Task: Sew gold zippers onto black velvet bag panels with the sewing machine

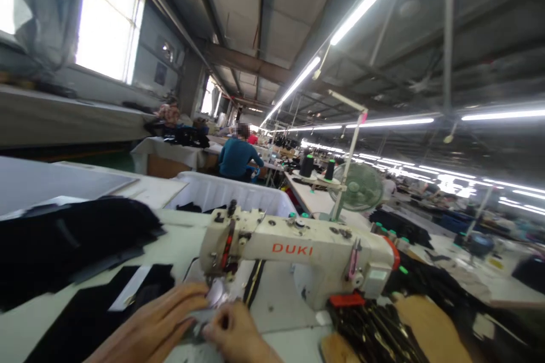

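Note:
My left hand (157,320) reaches in from the lower left, its long fingers stretched toward the needle area of the sewing machine (293,249). A small grey piece of fabric (196,320) shows between its fingers and thumb. On the other side of that fabric, my right hand (240,332) is closed, thumb and forefinger pinching the edge. Both hands are close together in front of the machine's presser foot, which is partly hidden and blurred by glare. A dark zipper strip (254,283) lies on the machine bed just behind my right hand.
Dark fabric pieces (85,232) are stacked on the left, one with a white strip (130,289). A white bin (230,191) stands behind the machine. Zippers (374,329) lie in a heap at right. A thread stand (347,164) and green fan (361,186) rise beyond. A co-worker (238,156) sits ahead.

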`<state>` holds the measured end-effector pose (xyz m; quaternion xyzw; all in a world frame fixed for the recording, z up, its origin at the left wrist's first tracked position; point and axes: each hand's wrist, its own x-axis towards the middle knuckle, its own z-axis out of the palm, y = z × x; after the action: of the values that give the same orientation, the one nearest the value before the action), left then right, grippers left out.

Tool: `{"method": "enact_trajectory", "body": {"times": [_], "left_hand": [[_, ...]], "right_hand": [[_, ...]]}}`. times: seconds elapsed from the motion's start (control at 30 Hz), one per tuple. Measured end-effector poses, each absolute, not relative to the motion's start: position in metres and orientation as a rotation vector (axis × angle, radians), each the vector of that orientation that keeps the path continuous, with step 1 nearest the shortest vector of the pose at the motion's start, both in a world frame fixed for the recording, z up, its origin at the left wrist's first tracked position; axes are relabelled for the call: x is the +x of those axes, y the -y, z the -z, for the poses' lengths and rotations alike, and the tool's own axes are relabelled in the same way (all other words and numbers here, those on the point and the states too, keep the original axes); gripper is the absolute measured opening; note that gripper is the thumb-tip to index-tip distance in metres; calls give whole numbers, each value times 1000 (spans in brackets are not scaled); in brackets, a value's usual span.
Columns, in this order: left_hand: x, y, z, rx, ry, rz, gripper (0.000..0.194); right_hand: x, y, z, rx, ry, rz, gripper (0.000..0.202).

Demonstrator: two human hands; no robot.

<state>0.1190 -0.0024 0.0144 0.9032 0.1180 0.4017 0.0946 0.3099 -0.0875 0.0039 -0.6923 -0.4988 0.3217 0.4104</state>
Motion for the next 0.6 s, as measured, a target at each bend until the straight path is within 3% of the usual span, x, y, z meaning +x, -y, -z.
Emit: {"method": "enact_trajectory", "body": {"times": [0.07,0.17,0.27,0.37,0.6], "left_hand": [[117,9,-25,2628,-222,-733,39],[127,9,-32,2436,-222,-502,33],[137,4,-28,2346,-268,-477,20],[139,-1,-22,2262,-356,-485,23],[149,-31,-7,2117,-768,-491,28]], "right_hand": [[309,108,-8,-1662,1252,-988,26],[313,123,-18,-1568,1233,-1164,32],[317,123,-24,-1543,1230,-1218,41],[321,116,-22,-1572,1262,-1190,44],[346,76,-16,-1758,1489,-842,26]]}}
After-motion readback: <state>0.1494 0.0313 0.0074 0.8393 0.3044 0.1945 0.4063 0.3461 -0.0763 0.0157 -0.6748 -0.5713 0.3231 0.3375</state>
